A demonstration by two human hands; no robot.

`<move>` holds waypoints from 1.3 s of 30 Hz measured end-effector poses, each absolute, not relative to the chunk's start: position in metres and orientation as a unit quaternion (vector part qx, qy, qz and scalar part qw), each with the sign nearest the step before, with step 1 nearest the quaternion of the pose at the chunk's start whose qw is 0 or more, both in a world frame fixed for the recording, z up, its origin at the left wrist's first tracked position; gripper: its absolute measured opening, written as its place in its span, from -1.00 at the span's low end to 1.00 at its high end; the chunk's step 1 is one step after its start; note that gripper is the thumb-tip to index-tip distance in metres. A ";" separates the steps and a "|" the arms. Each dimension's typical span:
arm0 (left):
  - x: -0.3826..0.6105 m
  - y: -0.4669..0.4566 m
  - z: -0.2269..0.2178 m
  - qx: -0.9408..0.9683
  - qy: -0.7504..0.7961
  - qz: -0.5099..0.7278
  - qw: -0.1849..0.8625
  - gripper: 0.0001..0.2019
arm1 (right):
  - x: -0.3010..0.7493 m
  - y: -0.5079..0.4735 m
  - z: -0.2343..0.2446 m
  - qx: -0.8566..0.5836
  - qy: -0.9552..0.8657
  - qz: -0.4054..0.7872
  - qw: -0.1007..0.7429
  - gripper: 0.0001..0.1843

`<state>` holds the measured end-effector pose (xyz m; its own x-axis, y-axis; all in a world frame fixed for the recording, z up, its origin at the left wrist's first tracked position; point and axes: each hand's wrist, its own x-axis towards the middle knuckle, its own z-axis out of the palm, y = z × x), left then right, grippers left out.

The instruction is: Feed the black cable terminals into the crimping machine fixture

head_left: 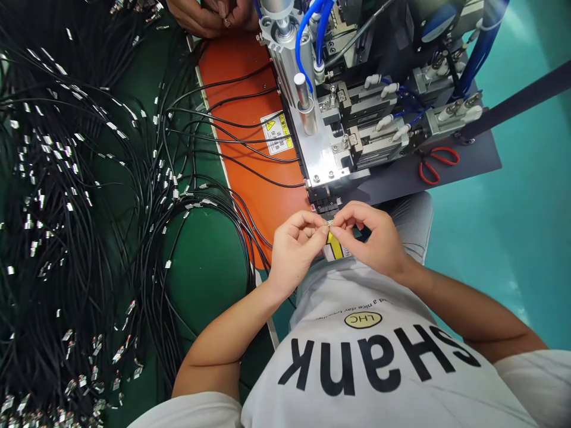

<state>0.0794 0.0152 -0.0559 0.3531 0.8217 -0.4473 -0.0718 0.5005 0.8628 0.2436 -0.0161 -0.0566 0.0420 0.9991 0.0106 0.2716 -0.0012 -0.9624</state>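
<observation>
Close in front of my body, my left hand (298, 245) and my right hand (372, 238) meet with thumbs and forefingers pinched. Between their fingertips is a tiny pale, shiny piece that looks like the wire end of a cable (330, 223); the fingers hide most of it. Both hands are just in front of the near end of a metal machine (323, 148). Under the fingertips shows a yellow and white label (334, 248). Several black cables (250, 141) run across the orange panel (241, 196) into the machine's left side.
Large bundles of black cables (49, 226) with silvery ends cover the green table (203, 267) at left. Red-handled scissors (432, 163) lie on the machine's dark base at right. Blue air tubes (303, 41) rise above it. Another person's hand (200, 15) is at the top.
</observation>
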 end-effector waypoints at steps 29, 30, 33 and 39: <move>0.082 0.017 -0.056 0.366 0.485 0.304 0.733 -0.78 | 0.240 -0.016 -0.065 -0.592 -0.441 0.499 0.454 -0.97; 0.082 0.017 -0.056 0.363 0.487 0.302 0.734 -0.78 | 0.239 -0.017 -0.065 -0.592 -0.434 0.500 0.460 -0.97; 0.082 0.016 -0.056 0.371 0.491 0.296 0.730 -0.78 | 0.238 -0.019 -0.067 -0.586 -0.422 0.503 0.475 -0.98; 0.081 0.016 -0.058 0.394 0.497 0.291 0.716 -0.76 | 0.240 -0.020 -0.066 -0.584 -0.441 0.497 0.466 -0.96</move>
